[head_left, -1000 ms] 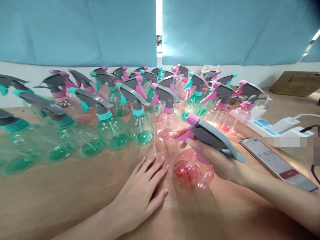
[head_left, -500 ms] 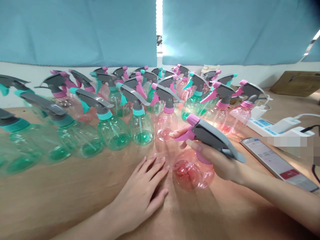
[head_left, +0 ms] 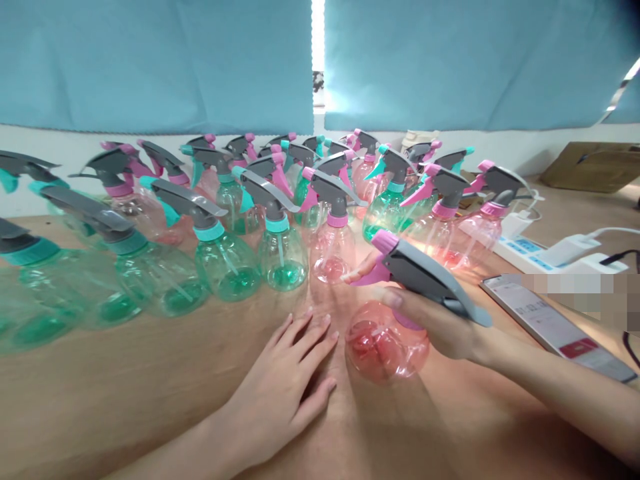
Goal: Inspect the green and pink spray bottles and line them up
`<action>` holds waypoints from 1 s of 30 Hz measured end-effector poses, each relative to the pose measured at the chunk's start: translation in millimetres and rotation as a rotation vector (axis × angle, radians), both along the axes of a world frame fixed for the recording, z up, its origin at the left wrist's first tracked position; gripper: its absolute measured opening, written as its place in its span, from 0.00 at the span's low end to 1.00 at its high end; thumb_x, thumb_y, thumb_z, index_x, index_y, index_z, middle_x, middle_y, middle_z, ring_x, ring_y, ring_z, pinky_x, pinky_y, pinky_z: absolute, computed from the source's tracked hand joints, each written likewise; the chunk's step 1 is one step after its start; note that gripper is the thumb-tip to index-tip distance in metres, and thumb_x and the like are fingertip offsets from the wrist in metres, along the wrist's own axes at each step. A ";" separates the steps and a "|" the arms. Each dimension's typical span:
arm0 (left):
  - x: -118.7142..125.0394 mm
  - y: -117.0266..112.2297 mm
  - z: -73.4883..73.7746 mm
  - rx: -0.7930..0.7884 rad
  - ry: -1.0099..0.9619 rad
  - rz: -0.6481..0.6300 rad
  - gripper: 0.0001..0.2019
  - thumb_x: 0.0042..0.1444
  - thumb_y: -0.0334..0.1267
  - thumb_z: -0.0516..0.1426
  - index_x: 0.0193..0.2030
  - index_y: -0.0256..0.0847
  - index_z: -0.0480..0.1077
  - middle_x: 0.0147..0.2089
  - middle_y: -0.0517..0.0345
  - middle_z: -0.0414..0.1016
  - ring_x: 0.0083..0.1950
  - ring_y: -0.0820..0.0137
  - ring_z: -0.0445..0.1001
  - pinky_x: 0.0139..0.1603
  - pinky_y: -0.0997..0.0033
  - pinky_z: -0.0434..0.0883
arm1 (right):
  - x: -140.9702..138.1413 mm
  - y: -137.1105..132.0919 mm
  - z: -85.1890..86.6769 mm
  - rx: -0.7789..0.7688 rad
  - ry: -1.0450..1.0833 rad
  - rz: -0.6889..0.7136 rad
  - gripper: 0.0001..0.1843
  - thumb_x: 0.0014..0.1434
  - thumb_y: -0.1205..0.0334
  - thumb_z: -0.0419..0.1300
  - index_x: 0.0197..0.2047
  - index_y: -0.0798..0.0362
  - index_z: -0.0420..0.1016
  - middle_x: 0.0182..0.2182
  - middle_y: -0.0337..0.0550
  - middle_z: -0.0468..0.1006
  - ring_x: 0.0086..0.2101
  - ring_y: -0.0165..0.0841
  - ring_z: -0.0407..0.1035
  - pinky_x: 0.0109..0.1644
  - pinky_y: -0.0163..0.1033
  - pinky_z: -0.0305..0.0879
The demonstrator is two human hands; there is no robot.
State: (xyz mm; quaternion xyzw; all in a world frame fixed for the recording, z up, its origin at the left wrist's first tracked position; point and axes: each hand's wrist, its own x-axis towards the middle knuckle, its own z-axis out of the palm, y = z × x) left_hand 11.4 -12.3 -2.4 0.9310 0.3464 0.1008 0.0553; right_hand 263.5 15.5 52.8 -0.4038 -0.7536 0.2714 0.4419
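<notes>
My right hand (head_left: 435, 320) grips the neck of a pink spray bottle (head_left: 387, 343) with a grey and pink trigger head (head_left: 425, 275). Its forefinger lies along the pink trigger. The bottle stands on the wooden table (head_left: 125, 393) just in front of me. My left hand (head_left: 283, 393) rests flat on the table to the left of that bottle, fingers spread, holding nothing. Behind both hands stand several green spray bottles (head_left: 225, 257) and pink spray bottles (head_left: 333, 247) in a crowded group.
A phone (head_left: 555, 327) lies on the table right of the held bottle. A white power strip (head_left: 525, 250) with plugs and cables sits behind it. A cardboard box (head_left: 593, 167) is at the far right. Blue curtains (head_left: 160, 67) hang behind the table.
My right hand's fingers have shifted slightly on the trigger and the bottle has tipped a little. My left hand has not moved.
</notes>
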 end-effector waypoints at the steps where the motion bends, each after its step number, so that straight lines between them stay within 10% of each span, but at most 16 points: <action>1: 0.0 0.0 -0.2 0.000 -0.001 0.001 0.24 0.68 0.42 0.51 0.69 0.40 0.60 0.72 0.52 0.59 0.73 0.54 0.53 0.70 0.45 0.56 | 0.2 0.2 -0.4 0.009 0.006 -0.010 0.12 0.65 0.53 0.57 0.31 0.47 0.67 0.24 0.35 0.65 0.24 0.30 0.61 0.26 0.37 0.62; 19: -1.0 -0.3 -3.0 -0.005 -0.019 0.005 0.24 0.69 0.42 0.52 0.69 0.41 0.59 0.72 0.53 0.59 0.73 0.54 0.53 0.71 0.44 0.55 | -3.7 -0.9 14.2 0.034 -0.036 0.068 0.17 0.65 0.48 0.56 0.29 0.48 0.69 0.22 0.36 0.65 0.25 0.31 0.63 0.26 0.37 0.63; 30: -0.2 0.4 -1.8 -0.020 -0.013 -0.001 0.24 0.69 0.43 0.51 0.69 0.41 0.59 0.71 0.51 0.60 0.73 0.54 0.54 0.70 0.44 0.55 | -16.6 -1.5 19.6 0.038 0.062 0.117 0.12 0.62 0.51 0.61 0.46 0.45 0.78 0.33 0.43 0.80 0.35 0.38 0.76 0.36 0.42 0.77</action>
